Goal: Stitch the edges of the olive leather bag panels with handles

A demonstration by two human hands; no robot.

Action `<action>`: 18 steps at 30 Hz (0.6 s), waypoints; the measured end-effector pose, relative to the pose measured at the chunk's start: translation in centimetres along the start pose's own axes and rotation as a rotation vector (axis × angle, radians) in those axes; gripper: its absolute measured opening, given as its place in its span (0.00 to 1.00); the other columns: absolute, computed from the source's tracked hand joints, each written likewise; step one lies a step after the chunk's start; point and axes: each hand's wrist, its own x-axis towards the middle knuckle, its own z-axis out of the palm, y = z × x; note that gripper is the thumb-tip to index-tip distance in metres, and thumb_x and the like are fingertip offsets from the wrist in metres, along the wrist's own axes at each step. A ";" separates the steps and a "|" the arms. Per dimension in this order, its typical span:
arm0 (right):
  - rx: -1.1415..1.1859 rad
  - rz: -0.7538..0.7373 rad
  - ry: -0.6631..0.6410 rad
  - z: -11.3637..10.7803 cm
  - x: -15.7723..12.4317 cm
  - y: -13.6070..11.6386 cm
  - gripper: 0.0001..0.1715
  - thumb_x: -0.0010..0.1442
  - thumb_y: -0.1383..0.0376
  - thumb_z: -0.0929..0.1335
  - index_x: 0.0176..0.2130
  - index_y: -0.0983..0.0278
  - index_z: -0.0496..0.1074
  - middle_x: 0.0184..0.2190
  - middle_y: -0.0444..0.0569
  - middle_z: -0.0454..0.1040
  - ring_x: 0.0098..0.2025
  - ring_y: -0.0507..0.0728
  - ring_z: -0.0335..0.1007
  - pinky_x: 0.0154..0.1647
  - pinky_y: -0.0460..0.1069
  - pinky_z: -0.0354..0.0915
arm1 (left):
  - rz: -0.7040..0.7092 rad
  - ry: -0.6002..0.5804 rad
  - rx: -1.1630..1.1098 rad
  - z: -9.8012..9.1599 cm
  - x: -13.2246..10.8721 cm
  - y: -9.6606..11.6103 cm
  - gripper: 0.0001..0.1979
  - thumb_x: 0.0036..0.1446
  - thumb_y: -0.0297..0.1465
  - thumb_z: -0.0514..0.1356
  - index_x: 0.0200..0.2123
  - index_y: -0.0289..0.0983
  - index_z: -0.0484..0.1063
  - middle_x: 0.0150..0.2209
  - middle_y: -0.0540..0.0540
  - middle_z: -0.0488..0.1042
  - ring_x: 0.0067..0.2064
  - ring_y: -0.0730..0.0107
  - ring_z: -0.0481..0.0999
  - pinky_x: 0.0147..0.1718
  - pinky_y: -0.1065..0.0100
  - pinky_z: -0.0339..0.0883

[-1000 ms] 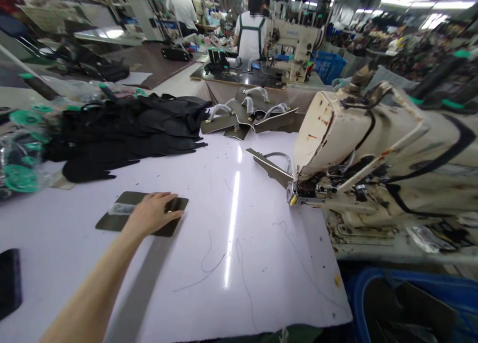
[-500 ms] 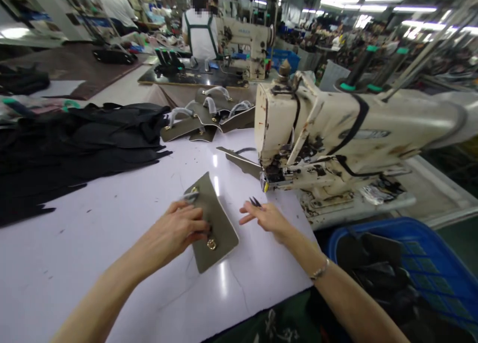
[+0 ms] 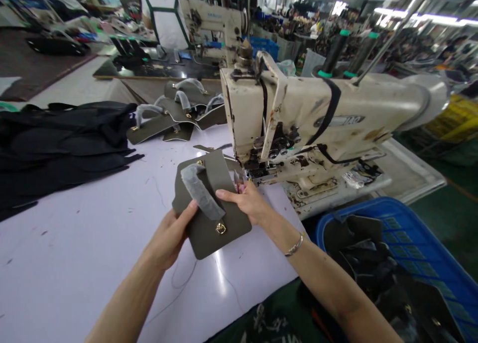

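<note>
left hand (image 3: 168, 236) grips the lower left edge of an olive leather bag panel (image 3: 209, 231), thumb on top and fingers curled under it. the panel is held up off the white work table (image 3: 74, 268), just left of the sewing machine's needle area, tilted, not lying flat. a strap in clear plastic film (image 3: 197, 191) lies across it, with a gold buckle (image 3: 221, 228) near the lower edge. right hand (image 3: 246, 202) sits on the panel's right side, fingers extended over it. small snips (image 3: 239, 180) show by that hand, partly hidden; can't tell if they're gripped. left of the industrial sewing machine (image 3: 317, 119): a black material pile (image 3: 63, 144) and more olive panels with film-wrapped handles (image 3: 175, 115). right of it, below: a blue plastic crate (image 3: 421, 248) holding dark pieces (image 3: 366, 268). a co-worker (image 3: 166, 22) sits well beyond, at another machine.
</note>
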 end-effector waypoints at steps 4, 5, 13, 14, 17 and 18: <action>-0.132 -0.116 -0.002 -0.5 -0.1 -0.8 0.25 0.47 0.53 0.81 0.42 0.61 0.79 0.38 0.47 0.81 0.40 0.59 0.77 0.46 0.56 0.75 | -0.191 -0.010 -0.262 3.2 0.8 0.4 0.21 0.55 0.37 0.69 0.50 0.34 0.78 0.44 0.37 0.83 0.45 0.48 0.84 0.41 0.55 0.82; -0.182 -0.166 0.033 -0.9 -0.4 -0.8 0.21 0.50 0.53 0.80 0.41 0.60 0.80 0.37 0.46 0.81 0.40 0.58 0.76 0.46 0.55 0.73 | -0.157 0.012 -0.271 3.7 1.1 0.6 0.20 0.53 0.35 0.70 0.49 0.35 0.78 0.43 0.38 0.83 0.44 0.48 0.84 0.41 0.55 0.83; -0.276 -0.102 0.343 -4.1 -4.3 0.7 0.15 0.56 0.56 0.76 0.25 0.65 0.79 0.22 0.45 0.77 0.28 0.52 0.67 0.35 0.49 0.60 | 0.216 0.155 -0.208 5.3 6.3 1.3 0.22 0.47 0.35 0.75 0.46 0.39 0.80 0.49 0.43 0.83 0.44 0.51 0.84 0.41 0.57 0.83; -0.259 -0.088 0.365 -4.1 -4.5 0.8 0.16 0.55 0.56 0.76 0.25 0.65 0.79 0.23 0.46 0.78 0.28 0.52 0.66 0.35 0.49 0.60 | 0.225 0.155 -0.195 5.5 6.9 1.4 0.22 0.46 0.35 0.75 0.45 0.39 0.81 0.48 0.43 0.83 0.43 0.52 0.84 0.41 0.57 0.83; -0.254 -0.097 0.400 -3.9 -4.0 0.8 0.20 0.56 0.54 0.75 0.22 0.65 0.80 0.23 0.49 0.80 0.27 0.52 0.64 0.35 0.49 0.60 | 0.218 0.156 -0.184 6.0 8.6 1.4 0.21 0.44 0.34 0.75 0.44 0.37 0.82 0.46 0.41 0.84 0.41 0.53 0.84 0.39 0.58 0.83; -0.253 -0.104 0.403 -3.8 -3.6 0.8 0.20 0.56 0.53 0.75 0.22 0.65 0.80 0.23 0.49 0.80 0.27 0.52 0.64 0.35 0.49 0.60 | 0.210 0.157 -0.186 6.1 9.1 1.4 0.22 0.44 0.34 0.76 0.44 0.36 0.82 0.46 0.41 0.84 0.40 0.53 0.84 0.39 0.58 0.82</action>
